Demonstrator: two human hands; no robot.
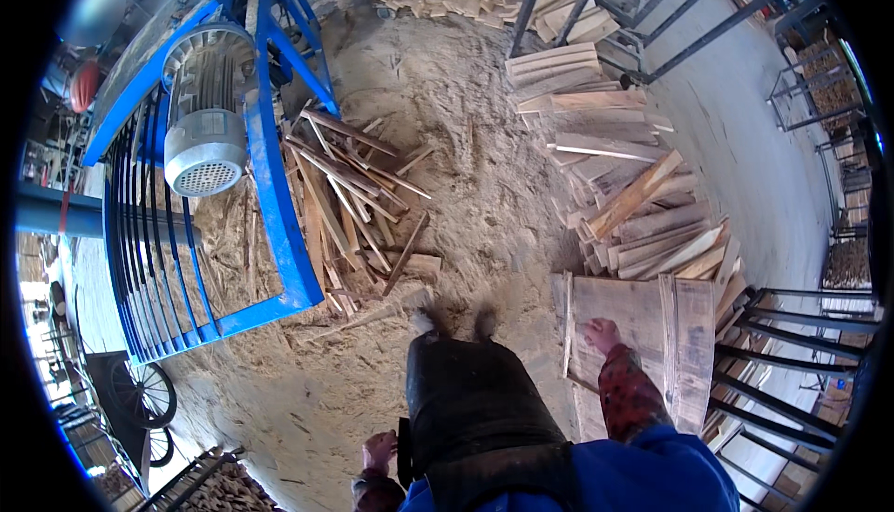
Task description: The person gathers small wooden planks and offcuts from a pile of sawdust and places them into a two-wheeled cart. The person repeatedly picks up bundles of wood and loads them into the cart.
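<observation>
While the flat, battened wooden panel (644,318) lies at the person's right, the right hand (602,333) hovers over it, fingers curled; the left hand (379,451) hangs beside the smooth black apron (480,400); neither hand's grip can be told; rough-sawn boards (652,223), splintery offcuts (358,200), powdery sawdust (484,177) and a finned cylindrical motor (209,121) lie beyond

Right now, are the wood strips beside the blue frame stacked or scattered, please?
Scattered: the wood strips lie crossing at many angles, not aligned.
</observation>
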